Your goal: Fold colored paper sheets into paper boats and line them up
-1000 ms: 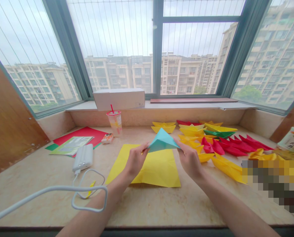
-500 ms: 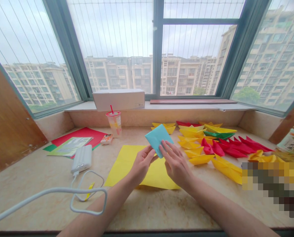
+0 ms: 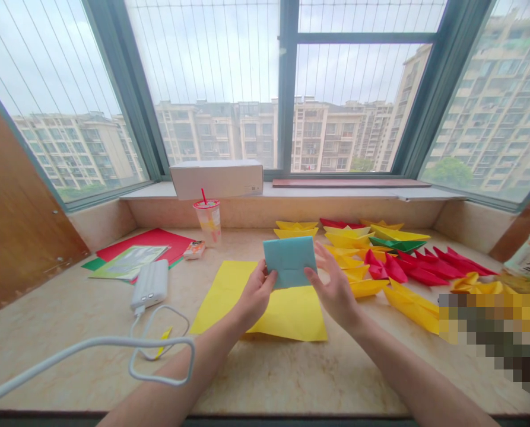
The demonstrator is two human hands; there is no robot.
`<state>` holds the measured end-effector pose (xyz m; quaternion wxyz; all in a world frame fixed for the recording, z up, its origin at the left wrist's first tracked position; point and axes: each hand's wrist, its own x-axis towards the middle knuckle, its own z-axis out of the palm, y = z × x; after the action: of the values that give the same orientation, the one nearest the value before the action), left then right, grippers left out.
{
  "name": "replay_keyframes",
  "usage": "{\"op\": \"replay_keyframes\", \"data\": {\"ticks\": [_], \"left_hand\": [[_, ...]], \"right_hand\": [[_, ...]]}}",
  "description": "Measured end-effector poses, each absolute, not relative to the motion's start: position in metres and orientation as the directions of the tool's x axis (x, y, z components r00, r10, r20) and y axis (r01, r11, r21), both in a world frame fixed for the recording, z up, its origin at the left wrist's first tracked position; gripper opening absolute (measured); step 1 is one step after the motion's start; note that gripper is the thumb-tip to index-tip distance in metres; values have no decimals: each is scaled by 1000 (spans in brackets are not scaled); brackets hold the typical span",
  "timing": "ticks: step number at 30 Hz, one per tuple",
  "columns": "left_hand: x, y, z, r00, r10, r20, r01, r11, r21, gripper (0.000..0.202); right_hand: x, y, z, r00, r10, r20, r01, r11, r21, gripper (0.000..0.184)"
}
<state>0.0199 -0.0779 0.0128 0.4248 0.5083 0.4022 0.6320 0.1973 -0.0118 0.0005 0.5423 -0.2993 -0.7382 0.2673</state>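
A folded light blue paper [image 3: 290, 261] is held up as a flat rectangle above the counter, its long edges nearly level. My left hand [image 3: 256, 292] pinches its lower left side, thumb in front and fingers partly behind. At the lower right corner, my right hand [image 3: 336, 290] rests its thumb on the front of the paper. The other right fingers are raised along the right edge, slightly blurred, and their hold behind the paper is partly hidden. Underneath lies a yellow sheet [image 3: 220, 302], flat on the counter, with its near edge slightly lifted.
Several yellow paper boats [image 3: 347, 238], red ones [image 3: 425, 270] and a green one [image 3: 398, 244] stand at right. At left are a power bank [image 3: 151, 281] with a white cable [image 3: 91, 344], coloured sheets [image 3: 146, 244], a small orange packet [image 3: 194, 249] and a lidded cup [image 3: 208, 219].
The blue paper has turned from a tilted diamond to a level rectangle. My right hand has moved from across its front to its right edge, with the fingers lifted.
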Motion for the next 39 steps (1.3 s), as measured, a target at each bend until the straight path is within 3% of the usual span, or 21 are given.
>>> {"op": "replay_keyframes", "data": {"ticks": [2, 5, 9, 14, 19, 23, 28, 31, 35, 39], "left_hand": [[22, -80, 11, -103, 941, 322, -71, -330, 941, 37], [22, -82, 7, -113, 940, 323, 28, -322, 946, 42], [18, -82, 6, -89, 958, 274, 131, -261, 956, 40], [20, -86, 18, 57, 973, 223, 128, -229, 965, 32], [20, -87, 26, 92, 987, 129, 46, -134, 990, 38], [16, -83, 23, 164, 986, 3, 147, -27, 989, 51], [15, -84, 28, 96, 991, 89, 347, -117, 931, 52], [15, -87, 31, 165, 986, 18, 416, -86, 905, 55], [17, -88, 31, 244, 966, -87, 438, -29, 899, 52], [17, -85, 28, 101, 995, 24, 319, -55, 946, 45]], "right_hand": [[198, -9, -1, -342, 814, 469, -39, 487, -873, 52], [199, -10, 0, -457, 810, 367, -160, 332, -930, 39], [202, -14, 6, -483, 795, 367, -147, 340, -929, 35], [207, -16, 10, -417, 844, 339, -98, 328, -939, 46], [210, -17, 19, -485, 793, 369, -203, 309, -929, 45], [212, -15, 22, -560, 757, 338, -165, 298, -940, 50], [216, -14, 24, -473, 792, 387, -31, 424, -905, 58], [218, -16, 26, -494, 786, 372, 8, 432, -902, 56], [220, -15, 27, -502, 767, 399, 3, 463, -886, 55], [220, -14, 31, -608, 713, 350, -45, 409, -912, 52]]}}
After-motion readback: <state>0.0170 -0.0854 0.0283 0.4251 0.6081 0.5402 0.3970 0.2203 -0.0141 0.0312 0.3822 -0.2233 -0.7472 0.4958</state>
